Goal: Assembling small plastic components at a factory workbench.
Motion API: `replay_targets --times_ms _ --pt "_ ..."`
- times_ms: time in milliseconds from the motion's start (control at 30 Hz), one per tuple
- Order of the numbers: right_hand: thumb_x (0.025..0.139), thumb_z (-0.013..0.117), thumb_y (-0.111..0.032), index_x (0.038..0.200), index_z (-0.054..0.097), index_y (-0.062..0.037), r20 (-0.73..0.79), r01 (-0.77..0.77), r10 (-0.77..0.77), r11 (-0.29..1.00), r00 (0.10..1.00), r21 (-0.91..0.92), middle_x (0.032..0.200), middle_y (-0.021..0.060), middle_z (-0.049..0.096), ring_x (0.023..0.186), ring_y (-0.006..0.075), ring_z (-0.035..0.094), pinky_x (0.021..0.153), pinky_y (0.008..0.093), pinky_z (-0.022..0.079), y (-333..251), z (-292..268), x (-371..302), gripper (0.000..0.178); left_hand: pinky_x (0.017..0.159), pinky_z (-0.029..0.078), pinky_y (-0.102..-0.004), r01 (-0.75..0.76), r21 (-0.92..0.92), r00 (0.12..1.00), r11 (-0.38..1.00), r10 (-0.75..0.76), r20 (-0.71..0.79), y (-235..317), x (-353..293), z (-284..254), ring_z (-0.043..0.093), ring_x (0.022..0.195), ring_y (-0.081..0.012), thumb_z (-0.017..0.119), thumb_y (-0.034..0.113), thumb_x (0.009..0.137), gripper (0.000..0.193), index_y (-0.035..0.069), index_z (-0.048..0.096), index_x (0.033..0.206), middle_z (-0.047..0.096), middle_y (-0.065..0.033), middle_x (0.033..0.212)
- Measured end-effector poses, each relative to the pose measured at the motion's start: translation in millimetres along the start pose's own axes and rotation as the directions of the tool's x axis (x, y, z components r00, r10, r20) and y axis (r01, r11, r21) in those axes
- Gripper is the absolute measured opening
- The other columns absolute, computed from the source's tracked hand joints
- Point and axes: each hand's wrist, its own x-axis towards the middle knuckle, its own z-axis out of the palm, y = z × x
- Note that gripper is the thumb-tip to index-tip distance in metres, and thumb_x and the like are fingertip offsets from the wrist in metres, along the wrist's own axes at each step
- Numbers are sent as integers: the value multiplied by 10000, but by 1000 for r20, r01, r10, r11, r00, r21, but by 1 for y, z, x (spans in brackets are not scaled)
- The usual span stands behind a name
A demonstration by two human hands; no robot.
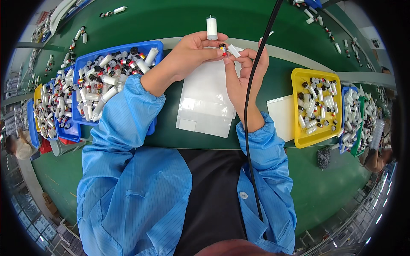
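Note:
My left hand (198, 51) pinches a small cylindrical part (223, 48) with black, gold and red bands between thumb and fingers. Close against it, a flat white piece (233, 51) is held by the thumb and fingers of my right hand (245, 74). A white cylinder (212, 28) with a thin pin on top is upright just past my left fingers; whether they touch it I cannot tell. Below both hands, clear plastic sheets or bags (205, 109) lie over white paper on the green table. A black cable (252, 77) crosses in front of my right hand.
At left, a blue tray (75, 96) is heaped with white cylinders and banded parts, with more trays beyond. A yellow tray (295, 111) holds similar parts at right, beside a white sheet (279, 113). Loose parts (81, 34) lie across the far table. Other people sit at both sides.

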Motion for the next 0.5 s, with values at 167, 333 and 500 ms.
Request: replay_targets --times_ms 167,333,500 --pt "862 654 120 1508 226 -30 -14 10 -10 1000 1000 5 1062 96 553 871 123 595 844 256 501 -10 -4 7 789 987 522 -269 -59 102 998 993 58 11 0 0 -1 643 1089 -144 639 24 948 384 -20 562 1321 644 -93 1190" --pt "912 673 2 1449 279 2 74 -261 250 916 965 305 960 87 625 888 153 618 840 288 490 -9 -22 18 666 994 519 -277 -100 231 995 968 95 30 4 -1 0 641 1102 -140 624 14 952 384 -19 561 1329 654 -100 1205" --pt "932 660 -12 1402 274 -6 219 -330 275 903 936 275 940 89 638 885 141 619 784 281 498 -4 -24 20 608 1014 512 -291 -161 237 983 958 134 127 -6 2 -3 625 1162 -161 601 -30 949 391 -21 556 1337 646 -105 1244"
